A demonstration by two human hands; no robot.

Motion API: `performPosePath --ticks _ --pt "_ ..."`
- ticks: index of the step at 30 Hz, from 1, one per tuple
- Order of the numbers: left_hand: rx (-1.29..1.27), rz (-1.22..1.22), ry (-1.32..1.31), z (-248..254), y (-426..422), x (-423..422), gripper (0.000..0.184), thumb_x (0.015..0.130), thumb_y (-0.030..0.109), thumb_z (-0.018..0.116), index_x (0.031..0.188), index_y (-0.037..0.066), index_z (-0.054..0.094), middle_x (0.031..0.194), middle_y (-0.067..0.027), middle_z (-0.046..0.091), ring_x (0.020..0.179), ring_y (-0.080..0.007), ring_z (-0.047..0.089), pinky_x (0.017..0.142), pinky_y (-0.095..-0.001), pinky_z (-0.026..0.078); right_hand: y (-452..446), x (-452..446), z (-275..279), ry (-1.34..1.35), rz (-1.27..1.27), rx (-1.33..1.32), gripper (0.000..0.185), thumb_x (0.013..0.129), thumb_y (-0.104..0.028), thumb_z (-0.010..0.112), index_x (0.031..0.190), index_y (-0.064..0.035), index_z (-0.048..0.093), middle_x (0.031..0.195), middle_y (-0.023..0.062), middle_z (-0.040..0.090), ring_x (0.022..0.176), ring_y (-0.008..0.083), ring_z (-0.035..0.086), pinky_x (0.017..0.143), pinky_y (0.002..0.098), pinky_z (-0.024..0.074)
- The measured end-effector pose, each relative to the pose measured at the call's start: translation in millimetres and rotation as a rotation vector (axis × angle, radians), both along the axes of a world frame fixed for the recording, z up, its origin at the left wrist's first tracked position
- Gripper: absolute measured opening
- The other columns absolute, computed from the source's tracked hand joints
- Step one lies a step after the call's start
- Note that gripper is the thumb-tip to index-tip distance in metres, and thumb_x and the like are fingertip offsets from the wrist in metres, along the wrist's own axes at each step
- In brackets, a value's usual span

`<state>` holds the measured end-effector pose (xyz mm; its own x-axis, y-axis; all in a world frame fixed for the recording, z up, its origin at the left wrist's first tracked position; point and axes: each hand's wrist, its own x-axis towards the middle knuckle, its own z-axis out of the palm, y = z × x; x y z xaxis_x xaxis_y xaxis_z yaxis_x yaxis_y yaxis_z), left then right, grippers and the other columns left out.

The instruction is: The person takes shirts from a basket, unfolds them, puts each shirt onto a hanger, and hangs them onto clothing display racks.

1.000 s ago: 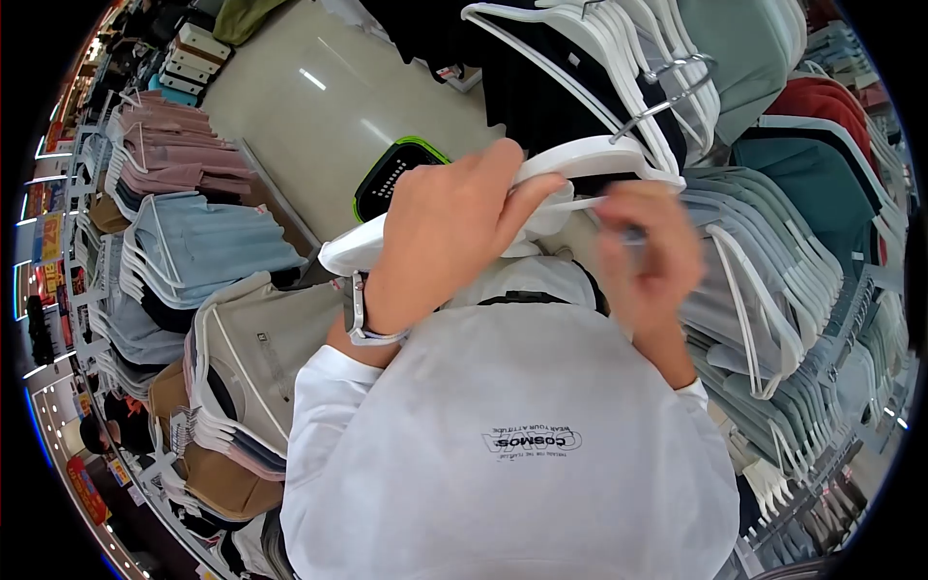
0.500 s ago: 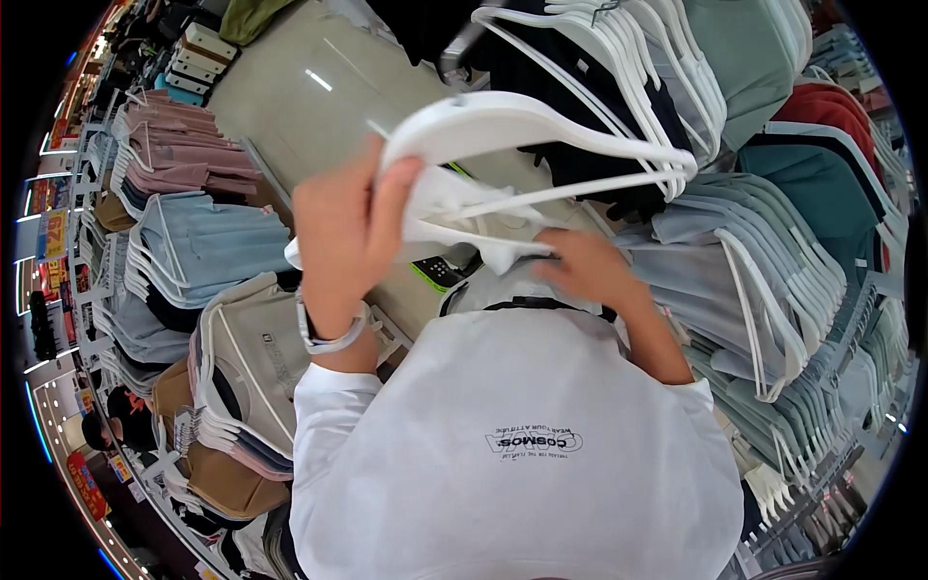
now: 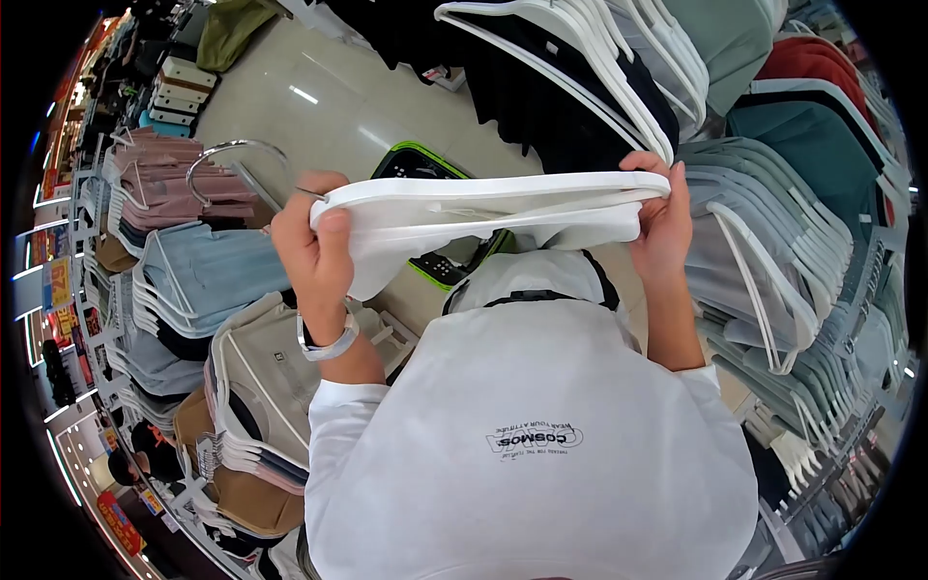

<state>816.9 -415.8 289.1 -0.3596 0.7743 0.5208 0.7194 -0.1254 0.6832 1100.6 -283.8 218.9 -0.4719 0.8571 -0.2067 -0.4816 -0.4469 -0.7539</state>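
Both hands hold up a white clothes hanger (image 3: 483, 189) in front of my body, level across the view. My left hand (image 3: 314, 242) is closed on it near the base of its metal hook (image 3: 237, 145), thumb on the near side. At the shoulder end on the right, my right hand (image 3: 662, 217) pinches the hanger and the cloth on it. A white garment (image 3: 416, 237) hangs along the hanger's near side, its folds reaching down by my left thumb. How far the garment is fitted over the hanger cannot be made out.
Racks of clothes flank me: pale blue shirts (image 3: 217, 271) and beige shirts (image 3: 275, 377) left, grey-green shirts (image 3: 773, 222) right. Black garments (image 3: 541, 106) on white hangers hang ahead, close to my right hand. A black and green basket-like object (image 3: 420, 159) lies on the floor.
The hanger has turned from tilted to level, its hook now showing at left. My right hand has moved up and outward from the cloth to the hanger's end.
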Motion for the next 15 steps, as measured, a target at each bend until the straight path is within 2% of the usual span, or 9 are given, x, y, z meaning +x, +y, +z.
performPosePath --ticks 2,3,4,6,8,10,11,13,15 --pt "0.095 0.060 0.000 1 2 3 0.047 0.089 0.042 0.050 0.074 -0.002 0.056 0.057 -0.0009 0.046 0.052 -0.0088 0.038 0.048 -0.0236 0.031 -4 6 8 -0.550 -0.194 0.410 0.043 0.096 -0.038 0.029 0.109 -0.0051 0.054 0.070 0.0003 0.056 0.048 0.0012 0.036 0.044 0.0171 0.0247" --pt "0.052 0.063 0.018 1 -3 -4 0.045 0.088 0.041 0.051 0.074 -0.002 0.056 0.057 -0.0003 0.047 0.052 -0.0085 0.039 0.048 -0.0225 0.031 -2 12 4 -0.470 -0.268 0.458 0.035 0.095 -0.028 0.035 0.110 -0.0019 0.053 0.063 -0.0028 0.051 0.049 0.0000 0.031 0.046 0.0170 0.0221" --pt "0.007 0.068 0.036 2 -9 -9 0.044 0.088 0.040 0.052 0.074 -0.002 0.056 0.057 0.0004 0.047 0.052 -0.0081 0.039 0.048 -0.0214 0.032 -1 20 1 -0.471 -0.272 0.457 0.035 0.095 -0.028 0.035 0.110 -0.0019 0.053 0.063 -0.0028 0.051 0.049 0.0000 0.031 0.046 0.0170 0.0221" --pt "-0.025 0.036 0.005 9 -11 -12 0.037 0.085 0.033 0.056 0.073 -0.002 0.055 0.057 -0.0018 0.049 0.052 -0.0076 0.039 0.048 -0.0206 0.031 -1 31 -2 -0.446 -0.344 0.786 0.030 0.093 -0.020 0.042 0.109 0.0029 0.052 0.061 -0.0027 0.050 0.050 0.0000 0.032 0.046 0.0175 0.0216" --pt "-0.120 -0.078 0.034 14 -10 -12 0.032 0.079 0.028 0.062 0.072 -0.002 0.056 0.058 -0.0049 0.053 0.048 -0.0096 0.040 0.046 -0.0223 0.031 -11 33 11 -0.410 -0.364 0.808 0.026 0.090 -0.012 0.045 0.107 0.0066 0.051 0.058 -0.0029 0.049 0.050 0.0009 0.035 0.048 0.0168 0.0247" --pt "-0.080 -0.155 0.071 12 -4 -5 0.030 0.077 0.027 0.064 0.071 -0.002 0.056 0.059 -0.0060 0.055 0.047 -0.0116 0.042 0.046 -0.0232 0.032 -20 24 40 -0.392 -0.085 1.064 0.030 0.084 -0.005 0.052 0.112 0.0040 0.050 0.076 0.0079 0.058 0.061 0.0084 0.049 0.059 0.0211 0.0389" --pt "-0.039 -0.228 0.107 11 -3 -1 0.029 0.075 0.026 0.066 0.070 -0.001 0.056 0.060 -0.0071 0.057 0.045 -0.0137 0.043 0.045 -0.0240 0.033 -23 18 52 -0.395 -0.085 1.060 0.030 0.084 -0.005 0.052 0.112 0.0040 0.050 0.076 0.0079 0.058 0.061 0.0084 0.049 0.059 0.0211 0.0389" --pt "0.009 -0.232 0.100 8 0 1 0.029 0.074 0.026 0.066 0.070 -0.001 0.057 0.060 -0.0067 0.058 0.045 -0.0155 0.045 0.045 -0.0246 0.034 -25 6 67 -0.482 0.127 1.349 0.046 0.075 0.000 0.060 0.119 -0.0005 0.048 0.107 0.0174 0.055 0.085 0.0197 0.056 0.080 0.0305 0.0439" --pt "0.065 -0.236 0.092 10 2 2 0.028 0.073 0.026 0.066 0.070 -0.001 0.057 0.060 -0.0063 0.059 0.045 -0.0174 0.047 0.045 -0.0253 0.035 -16 16 63 -0.649 0.115 1.282 0.051 0.072 0.001 0.062 0.121 -0.0028 0.048 0.119 0.0169 0.048 0.094 0.0232 0.053 0.086 0.0332 0.0415"
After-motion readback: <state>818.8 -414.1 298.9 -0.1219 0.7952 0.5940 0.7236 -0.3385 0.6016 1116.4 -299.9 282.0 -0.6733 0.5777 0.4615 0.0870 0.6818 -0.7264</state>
